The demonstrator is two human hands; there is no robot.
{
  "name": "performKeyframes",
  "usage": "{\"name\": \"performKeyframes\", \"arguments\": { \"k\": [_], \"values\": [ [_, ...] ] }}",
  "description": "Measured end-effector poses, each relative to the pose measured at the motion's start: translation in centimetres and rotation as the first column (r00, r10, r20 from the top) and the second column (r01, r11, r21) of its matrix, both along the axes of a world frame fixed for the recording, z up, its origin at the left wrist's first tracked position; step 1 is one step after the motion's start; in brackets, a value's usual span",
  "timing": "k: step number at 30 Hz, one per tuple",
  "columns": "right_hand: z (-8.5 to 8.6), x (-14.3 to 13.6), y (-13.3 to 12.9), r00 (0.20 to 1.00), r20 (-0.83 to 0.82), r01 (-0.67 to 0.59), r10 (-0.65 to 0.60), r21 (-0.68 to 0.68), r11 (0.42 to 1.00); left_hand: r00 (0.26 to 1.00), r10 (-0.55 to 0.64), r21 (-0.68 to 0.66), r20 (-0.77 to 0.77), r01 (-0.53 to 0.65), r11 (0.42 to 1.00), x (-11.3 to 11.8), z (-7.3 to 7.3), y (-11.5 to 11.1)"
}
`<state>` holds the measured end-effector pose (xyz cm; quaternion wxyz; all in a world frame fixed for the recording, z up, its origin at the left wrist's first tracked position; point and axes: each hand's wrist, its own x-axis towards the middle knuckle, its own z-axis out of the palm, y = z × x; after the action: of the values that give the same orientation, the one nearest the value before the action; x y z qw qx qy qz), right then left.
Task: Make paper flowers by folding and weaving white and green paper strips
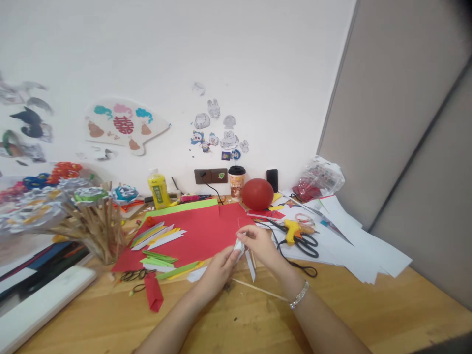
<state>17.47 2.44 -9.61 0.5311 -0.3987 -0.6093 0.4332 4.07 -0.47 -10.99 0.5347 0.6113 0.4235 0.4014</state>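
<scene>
Close together over the middle of the table, both hands grip a small folded piece of white and pale green paper [239,244]. My left hand [222,265] pinches it from below, while the fingers of my right hand [259,245] close on its upper end. Much of the paper is hidden by the fingers. Just under my right hand a white paper strip [250,268] slants down; whether it joins the held piece I cannot tell. A thin wooden stick [260,290] lies on the table below the hands. Beyond them spreads a red paper sheet [199,226].
Left of the hands are green strips [158,258], white and yellow strips [165,238] and a folded red paper [153,292]. A yellow glue gun [293,231], black-handled scissors [307,245] and white sheets [354,241] lie right. A red balloon [258,194] and cup [236,182] stand behind.
</scene>
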Motion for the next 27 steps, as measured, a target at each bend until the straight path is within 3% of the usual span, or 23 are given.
{"name": "performKeyframes", "arguments": {
  "k": [3, 7, 10, 14, 17, 20, 24, 27],
  "values": [
    [0.4, 0.9, 0.3, 0.990, -0.024, 0.143, -0.142, 0.052, 0.988, 0.997, -0.077, -0.043, -0.021, 0.076, 0.996, -0.3, 0.2, 0.2],
    [1.2, 2.7, 0.8, 0.905, -0.211, 0.389, -0.368, 0.063, 0.919, 0.997, -0.072, -0.111, 0.020, 0.074, 0.991, -0.7, 0.1, 0.8],
    [1.2, 3.0, 1.0, 0.850, -0.371, 0.383, -0.373, -0.050, 0.923, 0.980, 0.002, -0.196, 0.201, 0.038, 0.980, -0.6, 0.0, 1.1],
    [-0.3, 0.4, 0.4, 0.839, -0.439, 0.308, -0.323, -0.108, 0.945, 0.912, 0.173, -0.168, 0.373, -0.117, 0.979, -0.5, 0.0, 1.4],
    [-1.6, -2.4, -0.7, 0.897, -0.375, 0.205, -0.235, -0.120, 0.971, 0.861, 0.285, -0.110, 0.421, -0.264, 0.958, -0.8, 0.2, 1.6],
    [-2.1, -4.2, -2.1, 0.983, -0.117, 0.139, -0.139, -0.013, 0.990, 0.801, 0.385, -0.061, 0.458, -0.404, 0.913, -1.3, 0.6, 1.7],
    [-1.8, -4.6, -3.2, 0.968, 0.228, 0.051, -0.108, 0.243, 0.969, 0.764, 0.405, -0.058, 0.503, -0.438, 0.897, -1.6, 1.0, 1.7],
    [-1.4, -4.3, -3.3, 0.969, 0.221, 0.062, -0.115, 0.231, 0.971, 0.757, 0.472, -0.093, 0.452, -0.486, 0.869, -1.5, 0.8, 1.5]
  ]
}}
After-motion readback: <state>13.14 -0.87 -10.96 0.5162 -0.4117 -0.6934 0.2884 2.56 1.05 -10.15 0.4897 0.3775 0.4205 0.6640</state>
